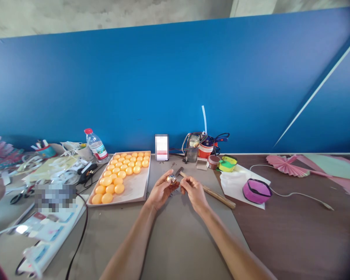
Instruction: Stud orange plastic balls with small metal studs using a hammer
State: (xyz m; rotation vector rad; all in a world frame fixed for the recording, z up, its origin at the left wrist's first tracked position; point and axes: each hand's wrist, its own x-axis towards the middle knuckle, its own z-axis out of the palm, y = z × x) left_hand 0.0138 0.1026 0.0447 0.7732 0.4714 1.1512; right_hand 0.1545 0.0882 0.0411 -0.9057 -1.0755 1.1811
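My left hand (160, 191) is closed around a shiny silver ball-like piece (171, 179), held up between thumb and fingers above the grey mat. Just to its right, my right hand (194, 191) has thumb and fingertips pinched together. Whatever sits in that pinch is too small to make out. Behind and beside the right hand lies a hammer (220, 197), its dark head near the silver piece and its wooden handle slanting toward the front right. A few tiny dark bits lie on the mat (189, 241) around the hands, partly covered by them.
A shallow tray (135, 190) with many orange balls lies left of my hands. Behind stand a phone (162, 147), a glass jar (192, 153) and a red-and-white cup (205, 151). Purple (256, 191) and yellow-green (228, 163) pouches lie right. A water bottle (97, 147) and clutter fill the left.
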